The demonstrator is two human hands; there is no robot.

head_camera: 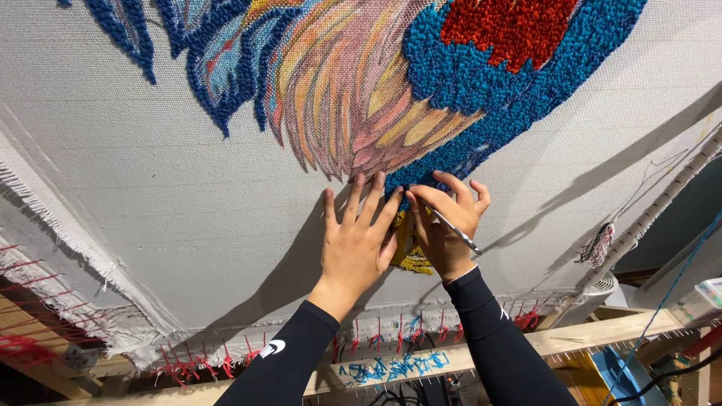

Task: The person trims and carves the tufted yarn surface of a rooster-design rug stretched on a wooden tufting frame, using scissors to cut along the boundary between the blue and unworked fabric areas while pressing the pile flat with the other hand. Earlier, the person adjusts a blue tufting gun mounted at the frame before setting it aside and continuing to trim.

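A white backing cloth (pixel 165 150) is stretched on a wooden frame in front of me. It carries a tufted picture in blue yarn (pixel 481 75), a red patch (pixel 511 26) and painted orange and pink streaks (pixel 338 98). My left hand (pixel 357 240) lies flat on the cloth, fingers spread, just below the streaks. My right hand (pixel 447 229) pinches a thin metal tool (pixel 455 229) with its tip at the lower blue edge. A yellow tufted patch (pixel 412 252) shows between the two hands. Both arms wear black sleeves.
The wooden frame bar (pixel 587 334) runs along the bottom with red yarn ties (pixel 195 365) and blue yarn scraps (pixel 395 367). A frayed cloth edge (pixel 60 225) hangs at the left. A padded rail (pixel 662 199) and a white fan (pixel 602 286) are at the right.
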